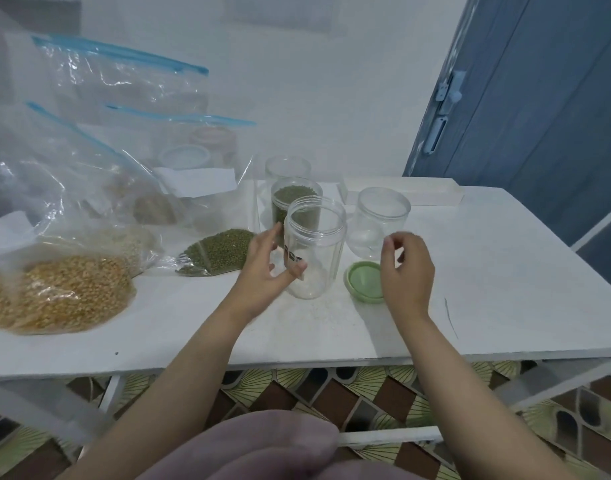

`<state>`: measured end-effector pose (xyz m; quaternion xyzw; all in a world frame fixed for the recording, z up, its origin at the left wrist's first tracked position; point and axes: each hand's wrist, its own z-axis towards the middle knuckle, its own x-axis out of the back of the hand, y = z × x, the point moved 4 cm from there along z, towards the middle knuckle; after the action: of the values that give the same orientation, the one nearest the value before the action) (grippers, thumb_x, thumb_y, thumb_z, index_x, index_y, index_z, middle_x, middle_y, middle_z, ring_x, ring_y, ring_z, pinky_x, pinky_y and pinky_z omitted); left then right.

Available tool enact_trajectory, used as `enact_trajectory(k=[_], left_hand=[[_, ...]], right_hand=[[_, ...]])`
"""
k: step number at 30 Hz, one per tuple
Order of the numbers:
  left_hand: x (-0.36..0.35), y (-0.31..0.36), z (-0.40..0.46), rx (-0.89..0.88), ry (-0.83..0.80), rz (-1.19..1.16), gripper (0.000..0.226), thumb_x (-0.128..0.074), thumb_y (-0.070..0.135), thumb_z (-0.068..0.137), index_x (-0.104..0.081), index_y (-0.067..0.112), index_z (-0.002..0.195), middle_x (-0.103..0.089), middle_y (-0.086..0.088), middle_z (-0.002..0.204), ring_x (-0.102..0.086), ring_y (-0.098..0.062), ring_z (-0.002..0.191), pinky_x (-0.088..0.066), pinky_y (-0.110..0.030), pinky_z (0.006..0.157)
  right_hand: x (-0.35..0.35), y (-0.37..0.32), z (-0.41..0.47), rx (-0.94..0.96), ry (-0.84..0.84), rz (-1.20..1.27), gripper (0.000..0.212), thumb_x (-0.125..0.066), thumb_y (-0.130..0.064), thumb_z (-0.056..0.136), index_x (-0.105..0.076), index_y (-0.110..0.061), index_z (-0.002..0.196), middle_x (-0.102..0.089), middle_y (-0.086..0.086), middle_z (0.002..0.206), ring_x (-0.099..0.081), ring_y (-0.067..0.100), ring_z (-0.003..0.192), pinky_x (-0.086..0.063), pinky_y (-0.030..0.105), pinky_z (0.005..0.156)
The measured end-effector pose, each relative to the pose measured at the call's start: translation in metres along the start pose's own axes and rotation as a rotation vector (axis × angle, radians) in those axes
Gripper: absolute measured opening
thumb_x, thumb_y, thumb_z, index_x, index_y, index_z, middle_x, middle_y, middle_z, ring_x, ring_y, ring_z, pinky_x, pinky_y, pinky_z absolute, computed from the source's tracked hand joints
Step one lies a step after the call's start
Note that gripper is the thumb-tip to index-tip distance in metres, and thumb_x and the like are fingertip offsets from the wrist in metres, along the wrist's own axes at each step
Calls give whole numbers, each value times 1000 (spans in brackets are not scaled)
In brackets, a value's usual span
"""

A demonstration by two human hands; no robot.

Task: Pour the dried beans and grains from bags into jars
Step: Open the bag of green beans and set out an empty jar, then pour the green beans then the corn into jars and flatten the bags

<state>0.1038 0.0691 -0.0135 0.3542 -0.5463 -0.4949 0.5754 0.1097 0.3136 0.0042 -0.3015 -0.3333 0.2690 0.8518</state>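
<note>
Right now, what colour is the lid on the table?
Pale green. The lid lies flat beside the empty jar, seen best in the head view.

Both forearms are bare from elbow to wrist, with no sleeve showing on either. The left hand (262, 268) and right hand (406, 271) wear no rings, watch or gloves. Below the tabletop (487, 289) edge, a soft mauve-grey garment (262, 445) covers the lap.
</note>
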Motion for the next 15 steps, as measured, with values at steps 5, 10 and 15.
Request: enact_trajectory(k=[5, 10, 15], left_hand=[[43, 44, 6, -184, 397, 46, 36, -63, 25, 95, -49, 34, 127, -39, 9, 129, -45, 3, 117, -43, -16, 94], [115, 74, 32, -253, 749, 290, 32, -59, 15, 89, -56, 18, 121, -42, -2, 127, -45, -20, 122, -40, -35, 105], [173, 79, 56, -72, 909, 420, 41, -60, 16, 92, -49, 9, 131, -32, -15, 142, -30, -33, 132, -18, -18, 103]], right_hand=[[-2, -95, 31, 292, -40, 145, 11, -57, -11, 94, -57, -18, 85, -57, -11, 77, -47, 3, 72, -39, 26, 72], [-56, -157, 57, 376, -221, 218, 12, -55, -16, 93, -59, -14, 82, -56, -13, 72, -52, 14, 72, -41, 28, 69], [-133, -183, 89, 193, -394, 248, 13, -51, -16, 95, -60, -10, 88, -60, -3, 87, -55, 13, 83, -37, 24, 69]])
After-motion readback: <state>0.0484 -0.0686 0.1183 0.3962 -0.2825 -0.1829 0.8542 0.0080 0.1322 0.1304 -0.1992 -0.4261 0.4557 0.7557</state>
